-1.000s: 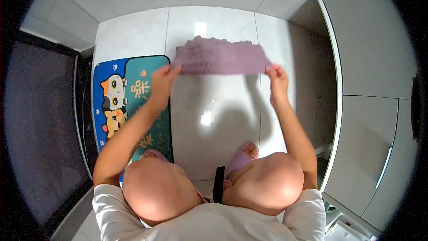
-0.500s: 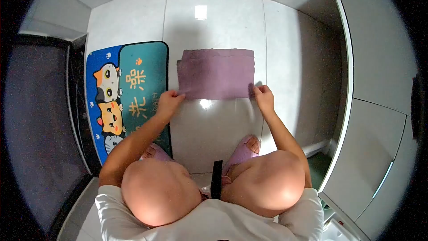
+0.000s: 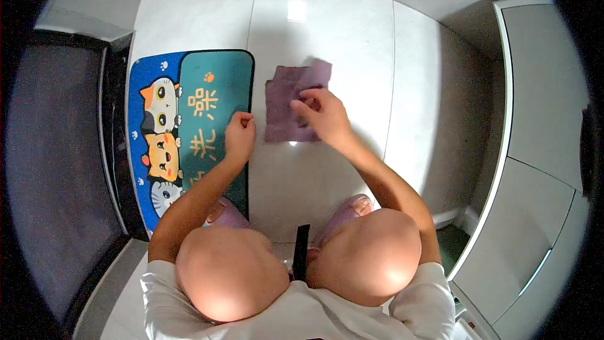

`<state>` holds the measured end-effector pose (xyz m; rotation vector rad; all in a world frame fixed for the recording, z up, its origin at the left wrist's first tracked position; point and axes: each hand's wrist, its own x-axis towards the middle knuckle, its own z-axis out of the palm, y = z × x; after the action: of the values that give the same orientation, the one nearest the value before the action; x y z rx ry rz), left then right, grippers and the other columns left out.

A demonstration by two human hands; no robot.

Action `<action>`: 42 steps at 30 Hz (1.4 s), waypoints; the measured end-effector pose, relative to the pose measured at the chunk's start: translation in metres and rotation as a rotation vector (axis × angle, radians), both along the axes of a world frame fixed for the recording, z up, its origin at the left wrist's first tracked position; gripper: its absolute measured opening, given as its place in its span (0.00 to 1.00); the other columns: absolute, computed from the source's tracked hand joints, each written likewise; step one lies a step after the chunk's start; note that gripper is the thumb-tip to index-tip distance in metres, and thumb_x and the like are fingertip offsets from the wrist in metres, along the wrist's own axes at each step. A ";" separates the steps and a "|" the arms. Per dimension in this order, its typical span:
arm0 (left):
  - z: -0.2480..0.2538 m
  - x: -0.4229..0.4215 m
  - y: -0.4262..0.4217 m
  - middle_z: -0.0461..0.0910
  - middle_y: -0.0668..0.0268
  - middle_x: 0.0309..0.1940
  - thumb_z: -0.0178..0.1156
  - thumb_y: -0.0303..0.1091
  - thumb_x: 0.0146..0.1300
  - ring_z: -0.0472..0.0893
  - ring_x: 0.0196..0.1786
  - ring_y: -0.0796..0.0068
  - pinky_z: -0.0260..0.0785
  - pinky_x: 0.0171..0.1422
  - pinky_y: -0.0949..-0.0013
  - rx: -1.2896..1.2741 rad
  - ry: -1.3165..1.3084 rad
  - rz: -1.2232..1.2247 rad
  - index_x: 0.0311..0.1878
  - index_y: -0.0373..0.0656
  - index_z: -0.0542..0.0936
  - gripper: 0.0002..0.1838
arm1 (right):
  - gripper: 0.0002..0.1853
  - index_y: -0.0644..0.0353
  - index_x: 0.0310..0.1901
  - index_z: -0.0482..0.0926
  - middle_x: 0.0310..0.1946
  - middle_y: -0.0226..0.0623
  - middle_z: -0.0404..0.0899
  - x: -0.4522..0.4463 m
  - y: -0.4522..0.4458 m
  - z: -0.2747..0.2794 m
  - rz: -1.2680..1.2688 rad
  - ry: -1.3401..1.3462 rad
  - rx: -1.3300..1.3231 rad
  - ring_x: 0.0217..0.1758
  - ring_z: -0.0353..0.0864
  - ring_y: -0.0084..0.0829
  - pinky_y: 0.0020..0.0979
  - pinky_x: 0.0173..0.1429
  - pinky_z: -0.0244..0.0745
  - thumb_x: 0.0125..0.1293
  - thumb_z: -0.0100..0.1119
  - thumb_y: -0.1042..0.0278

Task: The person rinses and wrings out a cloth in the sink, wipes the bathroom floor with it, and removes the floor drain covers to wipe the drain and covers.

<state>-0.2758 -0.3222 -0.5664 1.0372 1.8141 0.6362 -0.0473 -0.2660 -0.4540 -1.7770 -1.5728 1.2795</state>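
Observation:
A purple cloth (image 3: pixel 283 97) lies on the pale tiled floor in front of me, its right part folded over toward the left. Its upper right corner is raised and smeared by motion. My right hand (image 3: pixel 324 119) is over the cloth's right side, thumb and fingers curled in on the folded part; the exact grip is partly hidden. My left hand (image 3: pixel 240 137) is closed, over the right edge of a bath mat (image 3: pixel 220 75) with cartoon cats, to the left of the cloth and apart from it. Nothing shows in its fingers.
My knees and slippered feet (image 3: pixel 343 217) are below the cloth. A dark door panel (image 3: pixel 56 145) stands at the left, and a grey cabinet (image 3: pixel 535 101) with a white frame at the right. Walls close off the far side. A black strap (image 3: pixel 302 252) hangs between my knees.
My right hand has moved left with the cloth's right edge, folding it over. My left hand has come off the cloth's lower left corner. The view has shifted slightly.

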 end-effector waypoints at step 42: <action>0.044 0.190 0.147 0.35 0.39 0.78 0.69 0.63 0.52 0.41 0.78 0.30 0.53 0.65 0.20 0.020 0.936 -1.040 0.77 0.35 0.52 0.60 | 0.31 0.43 0.72 0.65 0.77 0.32 0.56 0.208 0.095 -0.121 0.414 -0.871 0.486 0.80 0.50 0.41 0.62 0.76 0.40 0.69 0.46 0.44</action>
<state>-0.0856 -0.1749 -0.5220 2.2664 1.5996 -0.5655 0.1610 -0.1714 -0.5746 -1.8092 -2.5369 0.1321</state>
